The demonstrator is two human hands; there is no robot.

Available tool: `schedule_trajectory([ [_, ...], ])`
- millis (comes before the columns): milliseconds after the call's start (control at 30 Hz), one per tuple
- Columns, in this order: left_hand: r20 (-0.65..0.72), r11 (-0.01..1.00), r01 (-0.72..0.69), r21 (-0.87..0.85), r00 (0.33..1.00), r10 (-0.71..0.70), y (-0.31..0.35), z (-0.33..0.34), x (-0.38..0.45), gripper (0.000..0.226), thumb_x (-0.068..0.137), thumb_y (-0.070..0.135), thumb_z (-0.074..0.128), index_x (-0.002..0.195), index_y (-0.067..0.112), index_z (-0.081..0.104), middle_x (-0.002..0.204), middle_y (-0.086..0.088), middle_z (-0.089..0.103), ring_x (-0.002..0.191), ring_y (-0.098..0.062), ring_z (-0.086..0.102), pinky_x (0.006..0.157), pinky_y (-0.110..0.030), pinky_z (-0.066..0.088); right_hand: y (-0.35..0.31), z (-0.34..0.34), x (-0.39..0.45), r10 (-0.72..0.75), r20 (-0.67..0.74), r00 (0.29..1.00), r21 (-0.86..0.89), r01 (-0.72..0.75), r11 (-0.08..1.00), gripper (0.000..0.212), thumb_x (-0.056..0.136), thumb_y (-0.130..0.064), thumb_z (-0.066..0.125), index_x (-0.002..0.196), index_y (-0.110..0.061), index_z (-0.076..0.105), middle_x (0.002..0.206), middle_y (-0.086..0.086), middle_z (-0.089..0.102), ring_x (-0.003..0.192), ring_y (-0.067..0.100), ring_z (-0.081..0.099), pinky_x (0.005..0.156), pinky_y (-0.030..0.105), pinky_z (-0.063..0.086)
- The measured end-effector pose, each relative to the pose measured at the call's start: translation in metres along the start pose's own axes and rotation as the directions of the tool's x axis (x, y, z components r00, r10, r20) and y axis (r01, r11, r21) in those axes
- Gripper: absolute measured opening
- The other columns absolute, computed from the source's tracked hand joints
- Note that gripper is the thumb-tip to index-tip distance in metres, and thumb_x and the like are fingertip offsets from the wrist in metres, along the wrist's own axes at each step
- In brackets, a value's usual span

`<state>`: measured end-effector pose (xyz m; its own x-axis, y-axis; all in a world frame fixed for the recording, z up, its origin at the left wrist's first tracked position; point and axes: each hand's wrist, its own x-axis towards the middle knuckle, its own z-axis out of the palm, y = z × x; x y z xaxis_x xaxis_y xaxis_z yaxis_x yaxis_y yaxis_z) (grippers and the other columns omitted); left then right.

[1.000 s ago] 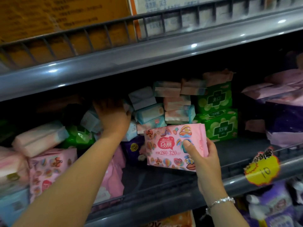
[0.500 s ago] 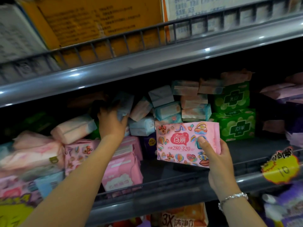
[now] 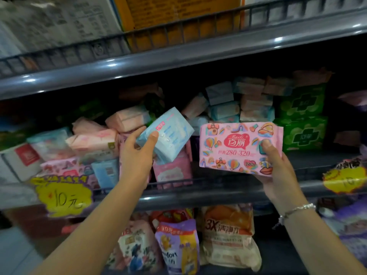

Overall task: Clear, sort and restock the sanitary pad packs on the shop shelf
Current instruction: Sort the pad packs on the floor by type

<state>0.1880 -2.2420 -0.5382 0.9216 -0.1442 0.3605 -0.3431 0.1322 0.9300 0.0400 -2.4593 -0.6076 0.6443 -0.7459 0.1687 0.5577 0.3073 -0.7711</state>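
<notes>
A pale blue pad pack (image 3: 166,133) is gripped by the left hand (image 3: 137,155); a pink patterned pack (image 3: 236,147) is pinched by the right hand (image 3: 278,167) before the shelf (image 3: 198,195).

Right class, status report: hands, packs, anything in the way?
Left hand grips light blue pack. Right hand holds pink pack. Both lifted before shelf; jumbled packs crowd left.

Your left hand (image 3: 137,155) grips a tilted blue pack (image 3: 168,133) and your right hand (image 3: 278,165) holds a pink pack (image 3: 234,147), both in front of the shelf (image 3: 198,195) crowded with packs.
</notes>
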Motion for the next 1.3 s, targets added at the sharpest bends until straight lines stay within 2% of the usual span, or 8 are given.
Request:
schedule_trajectory([
  [200,0.047,0.987,0.142,-0.077,0.989,-0.138,-0.011,-0.04,-0.049,0.027,0.09,0.028,0.066,0.115,0.026,0.058,0.107,0.005,0.066,0.083,-0.002,0.067,0.061,-0.023,0.052,-0.002,-0.011,-0.041,0.089,0.013,0.996,-0.104,-0.087,0.991,0.099,0.042,-0.059,0.087,0.129,-0.02,0.058,0.114,0.003,0.071,0.104,0.021,0.069,0.081,0.041,0.059],
  [400,0.047,0.969,0.241,-0.05,0.97,-0.239,-0.033,-0.074,-0.105,0.031,0.089,0.03,0.066,0.118,0.025,0.056,0.107,0.01,0.063,0.094,-0.006,0.063,0.075,-0.028,0.053,0.005,-0.044,-0.092,0.226,0.068,0.972,-0.208,-0.208,0.956,0.107,0.03,-0.062,0.09,0.124,-0.021,0.061,0.111,0.003,0.073,0.098,0.019,0.071,0.065,0.031,0.06],
  [567,0.019,0.924,0.368,-0.103,0.93,-0.368,-0.063,-0.091,-0.137,0.023,0.092,0.029,0.063,0.112,0.018,0.061,0.11,0.002,0.067,0.096,-0.016,0.065,0.062,-0.026,0.05,0.011,-0.061,-0.117,0.284,0.052,0.958,-0.284,-0.258,0.923,0.082,0.047,-0.057,0.084,0.119,-0.021,0.064,0.111,0.005,0.072,0.1,0.021,0.07,0.073,0.036,0.061],
  [667,0.065,0.859,0.5,-0.108,0.866,-0.496,-0.086,-0.099,-0.151,0.011,0.094,0.031,0.059,0.098,0.02,0.06,0.108,-0.003,0.07,0.094,-0.024,0.067,0.057,-0.03,0.053,0.021,-0.07,-0.126,0.322,0.015,0.947,-0.312,-0.301,0.901,0.046,0.075,-0.042,0.068,0.116,-0.02,0.065,0.106,0.005,0.074,0.095,0.02,0.071,0.071,0.034,0.061],
  [767,0.14,0.77,0.628,-0.112,0.777,-0.614,-0.106,-0.102,-0.164,0.027,0.098,0.035,0.052,0.117,0.018,0.061,0.113,-0.005,0.07,0.096,-0.024,0.07,0.072,-0.04,0.058,0.032,-0.076,-0.133,0.377,-0.012,0.926,-0.335,-0.359,0.871,0.036,0.078,-0.037,0.064,0.11,-0.02,0.065,0.096,0.002,0.076,0.083,0.015,0.073,0.061,0.03,0.06],
  [1033,0.396,0.591,0.805,0.056,0.526,-0.753,-0.149,-0.097,-0.2,0.068,0.067,0.043,0.073,0.129,0.023,0.055,0.109,-0.006,0.072,0.082,-0.021,0.072,0.061,-0.035,0.057,0.053,-0.097,-0.144,0.474,-0.096,0.875,-0.448,-0.463,0.765,0.056,0.067,-0.044,0.07,0.115,-0.016,0.064,0.103,0.008,0.074,0.095,0.027,0.071,0.091,0.048,0.053],
  [1133,0.367,0.577,0.816,0.028,0.529,-0.765,-0.173,-0.095,-0.217,0.06,0.072,0.035,0.072,0.128,0.023,0.054,0.111,-0.006,0.072,0.083,-0.021,0.072,0.058,-0.034,0.057,0.061,-0.112,-0.149,0.511,-0.124,0.851,-0.49,-0.5,0.714,0.085,0.047,-0.055,0.086,0.118,-0.013,0.064,0.107,0.012,0.073,0.1,0.032,0.069,0.097,0.052,0.049],
  [1300,0.378,0.521,0.842,0.141,0.44,-0.814,-0.21,-0.103,-0.257,0.058,0.073,0.038,0.071,0.125,0.018,0.06,0.112,-0.007,0.071,0.096,-0.024,0.071,0.076,-0.04,0.059,0.08,-0.142,-0.168,0.522,-0.189,0.832,-0.525,-0.535,0.662,0.063,0.064,-0.041,0.077,0.115,-0.007,0.064,0.1,0.015,0.074,0.095,0.035,0.07,0.091,0.054,0.053],
])
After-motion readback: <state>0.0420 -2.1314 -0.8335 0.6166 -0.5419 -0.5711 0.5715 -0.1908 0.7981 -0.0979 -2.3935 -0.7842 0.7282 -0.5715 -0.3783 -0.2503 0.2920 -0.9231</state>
